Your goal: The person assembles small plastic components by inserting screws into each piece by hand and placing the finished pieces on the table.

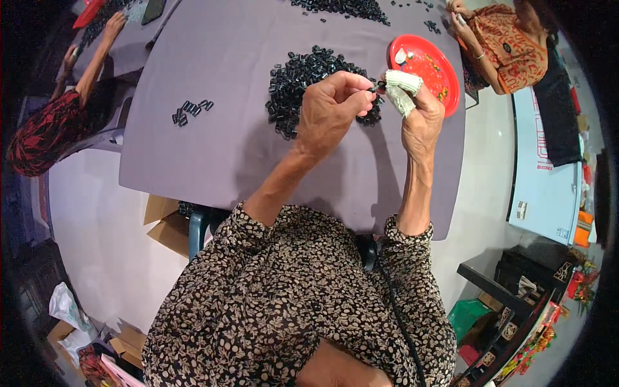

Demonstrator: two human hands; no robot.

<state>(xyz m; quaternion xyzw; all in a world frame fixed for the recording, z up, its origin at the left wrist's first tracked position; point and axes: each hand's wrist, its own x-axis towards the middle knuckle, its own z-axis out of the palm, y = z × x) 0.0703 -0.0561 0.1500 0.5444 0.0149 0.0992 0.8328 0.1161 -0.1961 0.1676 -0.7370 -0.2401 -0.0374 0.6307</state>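
Note:
Over the table's near right half, my left hand [327,111] pinches a small black piece [371,90] between thumb and fingertips. My right hand [422,126] is closed beside it, its fingertips almost touching the left ones. White ribbed cloth covers [403,90] wrap some of its fingers. A tiny dark part [381,86] shows at those fingertips; its exact kind is too small to tell. Behind my hands lies a heap of small black plastic pieces [303,77]. A red round tray [456,84] with a white item and coloured marks sits just beyond my right hand.
A small group of black pieces [191,109] lies on the grey tablecloth [213,151] to the left. Another heap [342,8] is at the far edge. Co-workers sit at the far left and far right. An open cardboard box [169,229] stands below the table's front edge.

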